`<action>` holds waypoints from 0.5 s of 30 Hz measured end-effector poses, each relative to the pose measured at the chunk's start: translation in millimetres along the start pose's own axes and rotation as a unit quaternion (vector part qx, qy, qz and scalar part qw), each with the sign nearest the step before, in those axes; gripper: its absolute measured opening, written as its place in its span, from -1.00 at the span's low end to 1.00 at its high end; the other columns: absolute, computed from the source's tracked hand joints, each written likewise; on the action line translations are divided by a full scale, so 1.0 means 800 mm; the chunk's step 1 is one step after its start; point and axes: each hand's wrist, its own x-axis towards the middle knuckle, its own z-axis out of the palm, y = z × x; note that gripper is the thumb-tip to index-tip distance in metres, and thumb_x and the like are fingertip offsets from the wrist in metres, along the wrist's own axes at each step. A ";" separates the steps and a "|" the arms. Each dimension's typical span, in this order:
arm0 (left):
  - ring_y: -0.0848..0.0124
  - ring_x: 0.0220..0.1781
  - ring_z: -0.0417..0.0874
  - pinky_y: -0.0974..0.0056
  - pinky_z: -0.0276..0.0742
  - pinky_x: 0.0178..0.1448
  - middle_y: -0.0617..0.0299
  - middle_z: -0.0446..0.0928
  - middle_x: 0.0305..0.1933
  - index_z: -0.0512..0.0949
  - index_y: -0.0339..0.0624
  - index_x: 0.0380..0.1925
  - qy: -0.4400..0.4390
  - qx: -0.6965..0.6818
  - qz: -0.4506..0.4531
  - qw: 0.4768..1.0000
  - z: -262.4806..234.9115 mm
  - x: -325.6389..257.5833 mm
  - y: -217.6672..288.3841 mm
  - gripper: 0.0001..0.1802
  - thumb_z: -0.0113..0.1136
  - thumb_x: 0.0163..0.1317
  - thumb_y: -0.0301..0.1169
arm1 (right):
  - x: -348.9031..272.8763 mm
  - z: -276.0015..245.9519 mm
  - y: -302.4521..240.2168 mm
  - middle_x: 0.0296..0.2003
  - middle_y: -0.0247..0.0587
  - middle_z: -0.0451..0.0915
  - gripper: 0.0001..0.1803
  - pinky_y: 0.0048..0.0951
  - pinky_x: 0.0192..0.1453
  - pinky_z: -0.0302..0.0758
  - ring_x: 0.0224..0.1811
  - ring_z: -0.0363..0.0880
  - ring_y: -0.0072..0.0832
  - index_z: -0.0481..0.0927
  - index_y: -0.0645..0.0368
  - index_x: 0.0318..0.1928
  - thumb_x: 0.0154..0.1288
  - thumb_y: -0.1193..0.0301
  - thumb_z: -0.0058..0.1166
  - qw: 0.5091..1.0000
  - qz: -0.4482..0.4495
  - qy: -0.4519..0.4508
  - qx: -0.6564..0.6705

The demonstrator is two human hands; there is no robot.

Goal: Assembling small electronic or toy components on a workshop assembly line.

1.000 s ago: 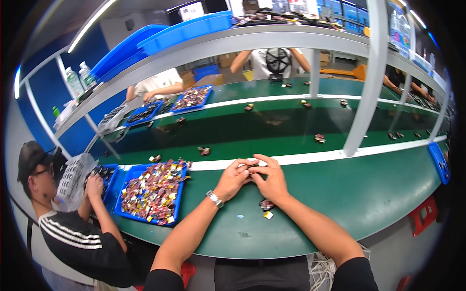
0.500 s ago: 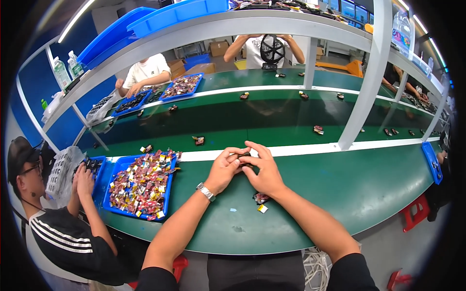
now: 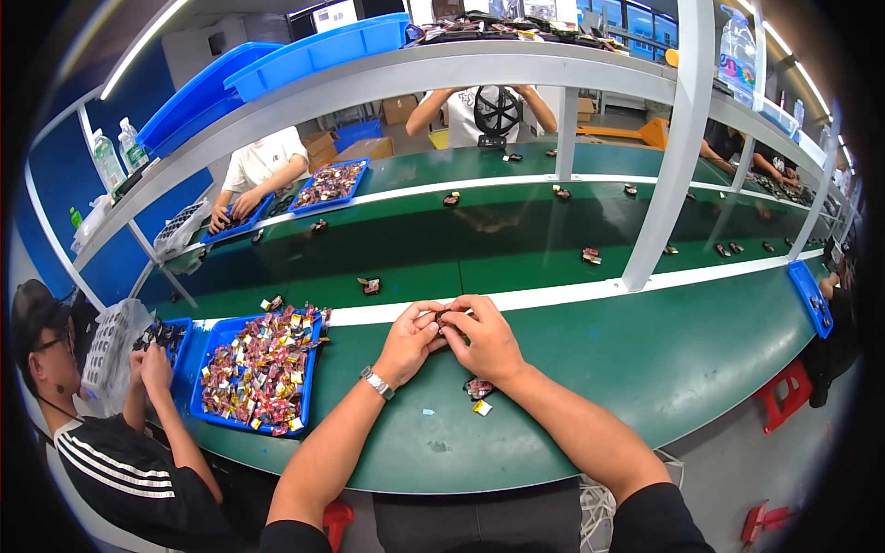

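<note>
Both hands meet over the green table, fingertips together around a small dark part (image 3: 441, 319), mostly covered by the fingers. My left hand (image 3: 408, 343) pinches it from the left; a metal-band watch (image 3: 376, 382) sits on that wrist. From the other side, my right hand (image 3: 485, 343) has thumb and fingers bent onto the same part. Just below my right hand lies a small dark and reddish piece (image 3: 477, 388) with a yellow-and-white tag. To the left, a blue tray (image 3: 307, 405) is heaped with small red, white and yellow tagged pieces.
A grey metal frame post (image 3: 666, 175) rises beyond my right hand, under a shelf (image 3: 387, 78). Behind a white rail (image 3: 369, 315), tagged pieces (image 3: 370, 287) lie spaced along the green belt. A co-worker (image 3: 111, 433) works at the left; others sit across.
The camera view has shifted slightly. My fingers have drawn closer together around the small dark part, right fingers more curled. A co-worker across has lowered a hand to a tray.
</note>
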 end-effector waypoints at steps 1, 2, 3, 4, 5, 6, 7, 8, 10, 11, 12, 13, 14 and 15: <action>0.41 0.17 0.54 0.22 0.53 0.24 0.16 0.50 0.16 0.33 -0.17 0.12 0.000 0.002 0.001 1.000 0.000 0.000 0.001 -0.72 -0.09 0.44 -0.56 | 0.000 0.001 0.001 -0.17 -0.18 0.53 -0.79 -0.37 -0.13 0.61 -0.12 0.56 -0.28 0.64 0.24 -0.23 0.06 0.61 0.27 1.000 -0.007 -0.002 -0.003; 0.41 0.17 0.54 0.22 0.53 0.24 0.16 0.50 0.16 0.33 -0.17 0.12 -0.001 0.002 0.001 1.000 0.000 0.001 0.000 -0.72 -0.09 0.44 -0.56 | 0.000 0.001 0.002 -0.17 -0.18 0.53 -0.79 -0.37 -0.13 0.61 -0.12 0.56 -0.28 0.64 0.24 -0.23 0.06 0.61 0.27 1.000 -0.007 -0.001 -0.004; 0.39 0.17 0.54 0.19 0.52 0.26 0.15 0.50 0.15 0.33 -0.18 0.12 0.005 -0.002 -0.006 1.000 -0.001 0.001 -0.001 -0.71 -0.04 0.42 -0.55 | 0.000 0.001 0.002 -0.18 -0.18 0.53 -0.80 -0.37 -0.13 0.61 -0.12 0.56 -0.28 0.64 0.24 -0.24 0.06 0.60 0.27 1.000 -0.011 0.001 -0.021; 0.37 0.18 0.54 0.17 0.52 0.27 0.14 0.51 0.14 0.33 -0.19 0.11 0.011 -0.006 -0.012 1.000 -0.001 0.001 -0.001 -0.69 0.01 0.40 -0.54 | 0.000 0.001 0.002 -0.18 -0.18 0.53 -0.80 -0.37 -0.13 0.61 -0.13 0.56 -0.28 0.64 0.24 -0.24 0.06 0.58 0.28 0.999 -0.015 0.004 -0.038; 0.37 0.18 0.54 0.17 0.52 0.27 0.14 0.51 0.14 0.33 -0.19 0.11 0.009 -0.005 -0.012 1.000 -0.001 0.002 0.000 -0.69 0.01 0.40 -0.54 | 0.000 0.002 0.003 -0.18 -0.18 0.53 -0.80 -0.37 -0.13 0.61 -0.13 0.56 -0.28 0.64 0.24 -0.24 0.06 0.58 0.28 0.999 -0.015 0.005 -0.039; 0.38 0.16 0.54 0.16 0.52 0.27 0.15 0.51 0.13 0.33 -0.20 0.11 0.016 -0.004 -0.014 1.000 0.000 0.002 0.000 -0.69 0.01 0.39 -0.54 | 0.000 0.002 0.003 -0.18 -0.19 0.53 -0.80 -0.37 -0.13 0.60 -0.13 0.56 -0.28 0.64 0.24 -0.24 0.06 0.58 0.28 0.999 -0.010 0.004 -0.039; 0.38 0.15 0.55 0.16 0.52 0.26 0.15 0.52 0.12 0.33 -0.20 0.11 0.022 -0.002 -0.016 1.000 0.001 0.002 0.000 -0.69 0.01 0.39 -0.55 | 0.000 0.003 0.003 -0.19 -0.19 0.54 -0.81 -0.36 -0.13 0.60 -0.13 0.56 -0.29 0.64 0.24 -0.25 0.06 0.58 0.28 0.999 -0.006 0.003 -0.038; 0.38 0.15 0.55 0.16 0.52 0.26 0.15 0.52 0.12 0.33 -0.20 0.11 0.021 -0.001 -0.015 1.000 0.000 0.001 0.000 -0.69 0.01 0.39 -0.55 | 0.000 0.004 0.003 -0.19 -0.19 0.54 -0.81 -0.36 -0.13 0.60 -0.13 0.56 -0.29 0.64 0.24 -0.25 0.06 0.58 0.28 0.999 -0.007 0.005 -0.039; 0.43 0.13 0.56 0.23 0.55 0.21 0.18 0.54 0.10 0.36 -0.19 0.09 0.014 -0.019 -0.020 1.000 -0.003 0.001 -0.001 -0.73 -0.07 0.42 -0.57 | -0.001 0.005 0.003 -0.21 -0.21 0.53 -0.81 -0.34 -0.14 0.57 -0.16 0.55 -0.30 0.63 0.23 -0.26 0.06 0.58 0.28 0.999 -0.003 0.010 -0.040; 0.43 0.11 0.57 0.23 0.56 0.18 0.18 0.55 0.07 0.37 -0.20 0.06 0.018 -0.020 -0.019 0.999 0.001 0.001 0.000 -0.75 -0.03 0.41 -0.56 | -0.002 0.006 0.003 -0.21 -0.21 0.53 -0.81 -0.34 -0.14 0.57 -0.16 0.55 -0.30 0.63 0.23 -0.26 0.06 0.58 0.28 0.999 -0.003 0.012 -0.042; 0.43 0.11 0.57 0.23 0.56 0.18 0.18 0.55 0.07 0.37 -0.20 0.06 0.017 -0.019 -0.019 0.999 0.004 0.002 0.000 -0.75 -0.03 0.41 -0.56 | -0.002 0.007 0.003 -0.21 -0.21 0.53 -0.82 -0.34 -0.14 0.56 -0.17 0.55 -0.29 0.62 0.23 -0.27 0.05 0.58 0.28 0.999 0.002 0.015 -0.044; 0.43 0.08 0.58 0.23 0.58 0.16 0.17 0.56 0.05 0.38 -0.21 0.05 0.032 0.006 -0.017 0.999 0.006 0.003 0.000 -0.76 -0.01 0.40 -0.55 | -0.003 0.007 0.003 -0.22 -0.21 0.53 -0.82 -0.33 -0.13 0.55 -0.18 0.55 -0.29 0.62 0.22 -0.28 0.05 0.58 0.28 0.999 0.008 0.019 -0.047; 0.42 0.05 0.60 0.23 0.59 0.13 0.16 0.57 0.02 0.40 -0.22 0.03 0.047 0.033 -0.014 0.998 0.008 0.003 0.000 -0.77 0.01 0.39 -0.55 | -0.003 0.008 0.003 -0.22 -0.21 0.53 -0.82 -0.33 -0.13 0.55 -0.18 0.55 -0.29 0.62 0.22 -0.28 0.05 0.58 0.28 0.999 0.008 0.021 -0.047; 0.42 0.05 0.60 0.23 0.59 0.13 0.16 0.57 0.02 0.40 -0.22 0.03 0.046 0.034 -0.015 0.998 0.008 0.002 0.000 -0.77 0.01 0.39 -0.55 | -0.002 0.008 0.003 -0.22 -0.21 0.53 -0.82 -0.34 -0.15 0.55 -0.21 0.56 -0.31 0.62 0.22 -0.28 0.05 0.59 0.27 0.999 0.002 0.026 -0.044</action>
